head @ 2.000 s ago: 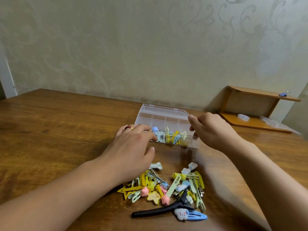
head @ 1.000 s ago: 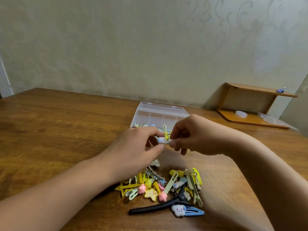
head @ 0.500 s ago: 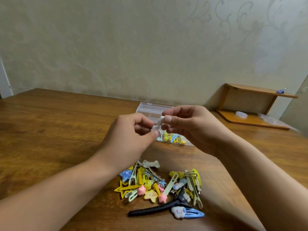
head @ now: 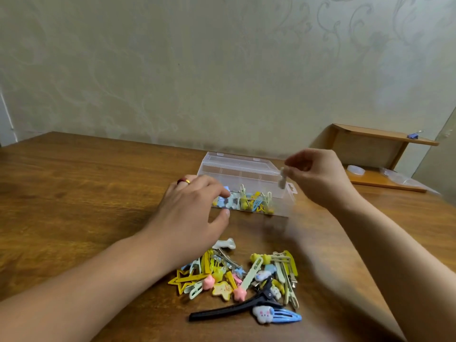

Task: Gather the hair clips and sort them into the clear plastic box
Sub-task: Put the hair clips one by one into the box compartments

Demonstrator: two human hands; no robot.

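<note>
Hands apart now: right hand [head: 318,177] with seemingly white clip [head: 282,179] over box [head: 237,169].

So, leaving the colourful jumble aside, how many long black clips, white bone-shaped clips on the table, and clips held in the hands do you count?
long black clip: 1
white bone-shaped clip on the table: 1
pale clip pinched by the right hand: 1
Total: 3
</note>
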